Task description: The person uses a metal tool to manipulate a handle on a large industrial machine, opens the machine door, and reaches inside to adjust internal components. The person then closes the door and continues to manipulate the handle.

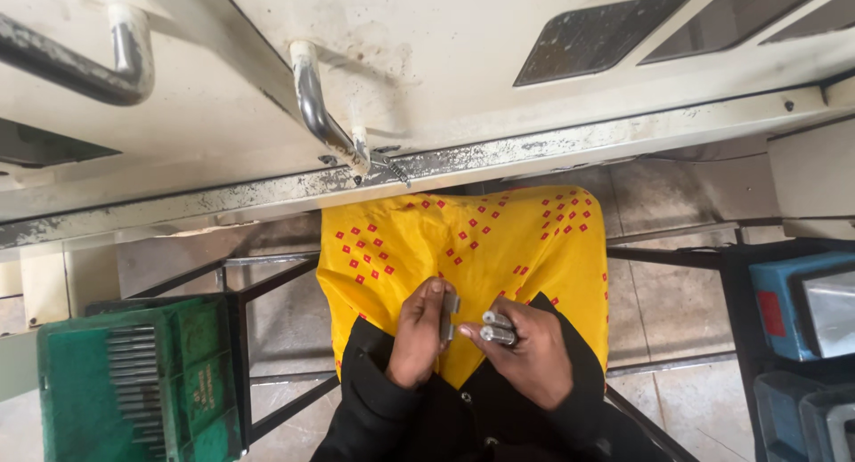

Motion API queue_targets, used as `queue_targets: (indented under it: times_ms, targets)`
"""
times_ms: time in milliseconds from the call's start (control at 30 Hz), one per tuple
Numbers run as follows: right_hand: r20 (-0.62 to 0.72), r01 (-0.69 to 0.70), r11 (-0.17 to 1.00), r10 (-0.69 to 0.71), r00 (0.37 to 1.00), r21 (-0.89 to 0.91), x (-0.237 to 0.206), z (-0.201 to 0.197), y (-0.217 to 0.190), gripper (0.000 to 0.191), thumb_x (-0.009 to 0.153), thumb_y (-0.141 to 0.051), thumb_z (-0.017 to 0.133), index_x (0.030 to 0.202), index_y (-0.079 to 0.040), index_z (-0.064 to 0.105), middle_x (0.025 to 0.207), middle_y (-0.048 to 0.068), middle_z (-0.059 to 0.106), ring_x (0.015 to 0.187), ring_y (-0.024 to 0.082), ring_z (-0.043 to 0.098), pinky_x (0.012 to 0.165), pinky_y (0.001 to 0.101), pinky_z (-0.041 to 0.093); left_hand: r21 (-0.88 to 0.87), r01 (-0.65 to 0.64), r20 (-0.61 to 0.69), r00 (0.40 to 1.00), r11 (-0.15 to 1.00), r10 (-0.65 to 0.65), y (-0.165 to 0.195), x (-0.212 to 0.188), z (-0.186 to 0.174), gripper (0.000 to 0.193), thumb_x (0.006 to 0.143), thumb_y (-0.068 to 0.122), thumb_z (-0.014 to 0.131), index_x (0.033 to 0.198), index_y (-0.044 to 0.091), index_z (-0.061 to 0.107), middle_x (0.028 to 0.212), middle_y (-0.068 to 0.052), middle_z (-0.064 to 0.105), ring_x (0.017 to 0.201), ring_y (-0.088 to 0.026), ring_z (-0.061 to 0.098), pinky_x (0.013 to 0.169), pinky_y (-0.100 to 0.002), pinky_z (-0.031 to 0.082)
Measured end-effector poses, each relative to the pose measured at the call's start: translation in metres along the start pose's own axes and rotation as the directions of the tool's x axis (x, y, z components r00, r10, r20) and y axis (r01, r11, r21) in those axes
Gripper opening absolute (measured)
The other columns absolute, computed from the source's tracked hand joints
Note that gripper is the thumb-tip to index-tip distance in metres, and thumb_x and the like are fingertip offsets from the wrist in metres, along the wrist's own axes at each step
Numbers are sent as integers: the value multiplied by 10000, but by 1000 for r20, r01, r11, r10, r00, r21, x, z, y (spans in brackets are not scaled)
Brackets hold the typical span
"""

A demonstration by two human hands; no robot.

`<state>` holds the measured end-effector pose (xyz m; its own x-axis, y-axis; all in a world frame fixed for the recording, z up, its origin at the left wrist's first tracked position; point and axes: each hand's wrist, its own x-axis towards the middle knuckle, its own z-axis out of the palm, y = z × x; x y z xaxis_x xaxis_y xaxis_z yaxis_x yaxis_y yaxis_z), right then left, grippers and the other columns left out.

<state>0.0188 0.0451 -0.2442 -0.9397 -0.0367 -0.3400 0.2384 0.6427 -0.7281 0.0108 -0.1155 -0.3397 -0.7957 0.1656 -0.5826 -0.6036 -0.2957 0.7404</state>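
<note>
Those short silvery metal rods (497,328) look like solid steel to me, so I'd guess dense for their size, totally stiff, and smooth enough to roll or slip if the grip goes lazy. Nothing fragile there, safest hold is probably around the middle with the fingers wrapped. The right hand (525,351) has a pair of them bundled side by side, fingers curled over, round ends poking out toward the other hand. The left hand (419,333) is pinching a small flat grey metal piece (448,315) upright between thumb and fingers, just beside the rod ends, can't tell if they touch. Both hands sit close together above the yellow cloth with red square dots (463,248), wrists in black sleeves (374,400). More rods lie lined up in the green plastic crate (191,373) off to the left.
</note>
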Motion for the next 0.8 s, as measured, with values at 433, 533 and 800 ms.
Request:
queue_targets:
  times_ms: [433, 533, 800]
  targets:
    - [150, 116, 893, -199, 968, 436, 4, -24, -2, 227, 854, -59, 768, 1071, -23, 712, 859, 64, 727, 757, 149, 725, 667, 279, 581, -259, 140, 208, 974, 956, -87, 17, -15, 2, 355, 1089, 374, 432, 997, 72, 594, 575, 12, 446, 373, -57, 311, 356, -227, 255]
    - [256, -22, 815, -155, 954, 579, 6, -18, 12, 189, 882, -38, 747, 1061, -3, 698, 874, 60, 743, 781, 113, 720, 690, 260, 586, -246, 86, 219, 975, 965, -31, 17, -19, 1, 372, 1100, 380, 431, 980, 61, 579, 590, 22, 439, 388, -54, 319, 362, -225, 256]
    - [309, -112, 811, -88, 947, 575, 11, -4, 22, 158, 855, -29, 762, 1002, -1, 710, 822, 60, 748, 707, 118, 719, 648, 266, 589, 159, -250, 219, 952, 955, 213, 22, -23, -4, 414, 1153, 381, 433, 967, 59, 615, 664, 33, 493, 532, -42, 415, 483, -226, 355]
